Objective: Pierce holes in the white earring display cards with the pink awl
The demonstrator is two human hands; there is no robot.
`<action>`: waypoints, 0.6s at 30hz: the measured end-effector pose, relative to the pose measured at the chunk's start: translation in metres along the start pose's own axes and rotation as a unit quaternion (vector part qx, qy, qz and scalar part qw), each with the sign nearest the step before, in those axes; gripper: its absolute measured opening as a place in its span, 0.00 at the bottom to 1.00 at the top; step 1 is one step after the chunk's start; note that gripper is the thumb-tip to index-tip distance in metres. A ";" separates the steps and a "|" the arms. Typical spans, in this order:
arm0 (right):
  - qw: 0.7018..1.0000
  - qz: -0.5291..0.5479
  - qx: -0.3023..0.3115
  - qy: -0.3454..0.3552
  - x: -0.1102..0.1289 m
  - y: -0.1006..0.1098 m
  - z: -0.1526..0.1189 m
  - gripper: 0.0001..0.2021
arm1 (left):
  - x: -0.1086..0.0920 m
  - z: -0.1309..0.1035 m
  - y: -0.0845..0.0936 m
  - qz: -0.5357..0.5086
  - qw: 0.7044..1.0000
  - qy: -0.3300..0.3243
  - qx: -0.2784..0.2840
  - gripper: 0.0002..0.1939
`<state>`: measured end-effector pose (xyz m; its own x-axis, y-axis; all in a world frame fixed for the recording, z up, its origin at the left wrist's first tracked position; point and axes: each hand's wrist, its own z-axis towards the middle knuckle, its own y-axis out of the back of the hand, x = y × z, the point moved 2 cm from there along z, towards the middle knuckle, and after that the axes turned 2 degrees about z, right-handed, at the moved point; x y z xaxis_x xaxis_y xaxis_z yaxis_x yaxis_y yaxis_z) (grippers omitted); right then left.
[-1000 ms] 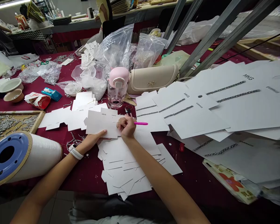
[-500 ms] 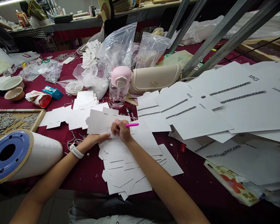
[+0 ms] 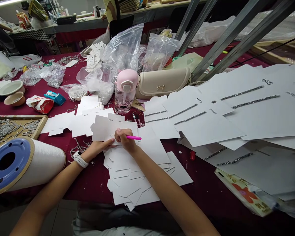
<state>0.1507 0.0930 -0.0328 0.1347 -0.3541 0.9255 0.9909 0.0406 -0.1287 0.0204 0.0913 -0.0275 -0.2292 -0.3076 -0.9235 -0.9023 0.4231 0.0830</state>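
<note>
My right hand [image 3: 125, 137] is closed around a pink pen-like tool [image 3: 134, 137], with a thin tip pointing left over a white MNG card [image 3: 102, 126]. Under the lower edge of that card lies my left hand [image 3: 102, 146], its thumb on top, holding the card; a white watch band [image 3: 80, 159] is on the wrist. Below the hands, loose white cards [image 3: 135, 180] with thin slits lie in an overlapping pile. To the right, white cards [image 3: 186, 113] carry pairs of dark silver chain strips [image 3: 190, 118].
A large white thread spool [image 3: 46, 160] and a wooden tray [image 3: 40, 127] of silver chains stand at the left. Behind the hands are a pink-lidded bottle [image 3: 126, 93], a beige bag [image 3: 164, 82] and plastic bags [image 3: 124, 46]. Metal bars [image 3: 211, 42] slant across the upper right.
My right hand has shifted slightly left and down over the card, and the pink tool has tilted, its rear end lower. My left hand has hardly moved.
</note>
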 end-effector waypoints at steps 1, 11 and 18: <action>1.000 -0.011 0.003 0.005 -0.001 0.000 0.000 0.23 | -0.001 0.000 0.000 0.004 1.000 -0.002 0.002 0.18; 1.000 -0.011 0.012 -0.003 0.000 0.000 -0.001 0.22 | -0.010 -0.003 -0.006 -0.009 0.999 -0.039 0.020 0.19; 0.993 0.099 -0.012 -0.055 0.009 0.005 0.000 0.21 | -0.004 -0.002 -0.007 -0.031 0.999 -0.016 0.030 0.18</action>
<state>0.1566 0.0903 -0.0249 0.3293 -0.2370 0.9140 0.9442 0.0761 -0.3204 0.0274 0.0881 -0.0235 -0.1604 -0.3078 -0.9379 -0.8906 0.4548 0.0030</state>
